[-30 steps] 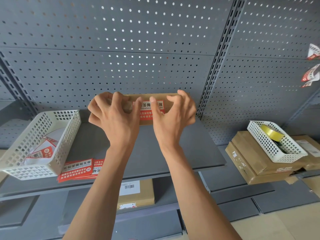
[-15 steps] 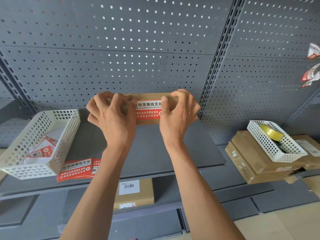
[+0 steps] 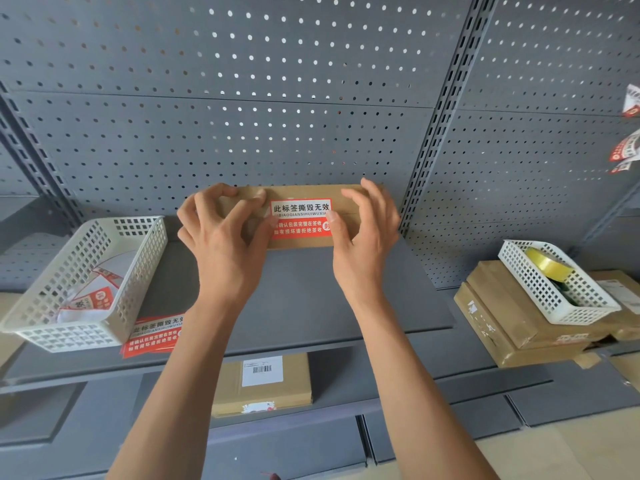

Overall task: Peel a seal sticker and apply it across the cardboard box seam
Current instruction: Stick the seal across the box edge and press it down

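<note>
A cardboard box [image 3: 349,233] stands on a grey shelf [image 3: 311,299] against the pegboard [image 3: 242,98]; a red-and-white sticker [image 3: 300,219] lies across its seam, reading "此标签撕毁无效" over smaller white lines on red; the left hand [image 3: 221,244] rests curled on the box's left part, thumb at the sticker's left edge, its grip closed on nothing; the right hand [image 3: 363,237] has fingers spread, thumb pressing the sticker's right edge; spare stickers [image 3: 156,336] with the same heading lie beside a white basket [image 3: 83,289]; another basket [image 3: 554,285] holds yellow tape [image 3: 549,265].
</note>
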{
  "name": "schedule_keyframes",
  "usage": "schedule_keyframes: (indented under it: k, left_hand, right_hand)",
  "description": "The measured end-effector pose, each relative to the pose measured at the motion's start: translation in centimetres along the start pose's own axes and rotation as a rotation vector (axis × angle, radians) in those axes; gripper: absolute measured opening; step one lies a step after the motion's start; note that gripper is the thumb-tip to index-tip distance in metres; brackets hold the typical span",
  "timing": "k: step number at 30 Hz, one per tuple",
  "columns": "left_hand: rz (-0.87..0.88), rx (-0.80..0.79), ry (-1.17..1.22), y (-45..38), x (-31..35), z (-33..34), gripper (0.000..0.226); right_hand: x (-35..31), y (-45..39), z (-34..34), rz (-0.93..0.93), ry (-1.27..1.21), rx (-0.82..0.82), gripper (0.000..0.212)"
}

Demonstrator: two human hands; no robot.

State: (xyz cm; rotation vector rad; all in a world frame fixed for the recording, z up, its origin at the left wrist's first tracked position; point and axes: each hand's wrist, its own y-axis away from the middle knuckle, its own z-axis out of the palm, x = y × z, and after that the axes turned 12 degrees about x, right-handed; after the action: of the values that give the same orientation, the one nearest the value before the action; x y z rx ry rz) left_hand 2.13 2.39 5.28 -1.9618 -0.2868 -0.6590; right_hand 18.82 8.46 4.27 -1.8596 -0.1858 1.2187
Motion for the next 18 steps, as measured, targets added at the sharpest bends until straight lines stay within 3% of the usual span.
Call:
schedule_keyframes:
  k: [11, 18]
  left_hand:
    - [0.114, -0.067, -0.002, 0.4, -1.3, -0.8, 0.047]
    - [0.136, -0.128, 0.002, 0.3, -1.5, -1.4, 0.058]
  right_hand:
    - [1.2, 0.9, -1.3, -0.003, -0.111, -0.168, 0.038]
    - [1.1, 1.0, -1.9, -0.007, -0.108, -0.268, 0.056]
